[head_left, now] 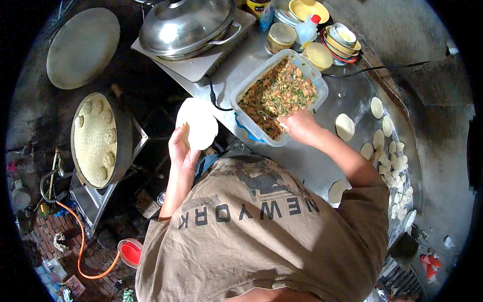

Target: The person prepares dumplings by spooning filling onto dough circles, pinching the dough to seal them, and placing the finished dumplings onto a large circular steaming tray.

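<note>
A round, flat dough wrapper (pixel 199 124) lies across the fingers and palm of my left hand (pixel 182 154), which supports it from beneath. My right hand (pixel 302 127) grips a thin metal utensil (pixel 267 116), its working end down in the filling; whether that end is a spoon or a fork is hidden. Minced filling with green bits (pixel 289 83) occupies a clear plastic tub (pixel 322 90) on the metal table. Several rolled wrappers (pixel 345 127) and many small dough pieces (pixel 397 181) are spread over the table's right side.
On my left stands a round steamer (pixel 93 143) with several pleated buns near its edge. A lidded steel pan (pixel 186 30) sits on a cooktop (pixel 221 55) at the back. Jars and stacked bowls (pixel 342 43) stand behind the tub. A black cord (pixel 377 71) crosses the table.
</note>
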Motion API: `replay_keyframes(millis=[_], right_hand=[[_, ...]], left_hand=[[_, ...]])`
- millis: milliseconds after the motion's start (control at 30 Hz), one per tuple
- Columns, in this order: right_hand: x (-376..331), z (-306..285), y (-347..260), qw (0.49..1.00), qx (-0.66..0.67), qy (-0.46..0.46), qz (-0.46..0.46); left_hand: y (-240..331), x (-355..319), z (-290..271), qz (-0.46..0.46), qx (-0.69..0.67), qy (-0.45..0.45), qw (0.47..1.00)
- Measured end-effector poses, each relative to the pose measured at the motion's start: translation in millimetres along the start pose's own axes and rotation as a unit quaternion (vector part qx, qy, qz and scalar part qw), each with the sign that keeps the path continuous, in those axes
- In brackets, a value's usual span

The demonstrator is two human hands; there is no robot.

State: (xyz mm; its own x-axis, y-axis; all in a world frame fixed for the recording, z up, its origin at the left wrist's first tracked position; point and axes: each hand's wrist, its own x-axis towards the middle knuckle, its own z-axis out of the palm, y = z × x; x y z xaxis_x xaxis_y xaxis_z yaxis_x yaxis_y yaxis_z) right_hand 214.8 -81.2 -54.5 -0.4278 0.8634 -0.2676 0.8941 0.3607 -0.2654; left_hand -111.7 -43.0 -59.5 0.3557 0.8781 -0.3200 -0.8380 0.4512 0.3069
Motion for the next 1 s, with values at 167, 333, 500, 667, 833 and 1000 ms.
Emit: replay_keyframes(millis=[167, 333, 500, 667, 833, 1000], right_hand=[[-8, 1, 10, 0.995, 0.089, 0.012, -0.045], [-32, -4, 42, 0.967, 0.234, 0.032, -0.097], [-71, -49, 31, 0.847, 0.504, 0.035, 0.165], [-70, -42, 2, 0.842, 0.470, 0.226, 0.137], [-37, 11, -27, 0.931, -0.011, 0.332, 0.151], [-41, 12, -34, 0.921, 0.102, 0.365, 0.083]], left_hand=[[-5, 3, -6, -0.012, 0.004, 0.030, 0.999], [-8, 14, 16, -0.034, -0.005, 0.021, 0.999], [-24, 39, 43, -0.059, 0.077, 0.022, 0.995], [-83, 73, 71, -0.148, 0.110, -0.004, 0.983], [-113, 81, 90, -0.197, 0.011, 0.004, 0.980], [-100, 84, 76, -0.182, 0.019, -0.024, 0.983]])
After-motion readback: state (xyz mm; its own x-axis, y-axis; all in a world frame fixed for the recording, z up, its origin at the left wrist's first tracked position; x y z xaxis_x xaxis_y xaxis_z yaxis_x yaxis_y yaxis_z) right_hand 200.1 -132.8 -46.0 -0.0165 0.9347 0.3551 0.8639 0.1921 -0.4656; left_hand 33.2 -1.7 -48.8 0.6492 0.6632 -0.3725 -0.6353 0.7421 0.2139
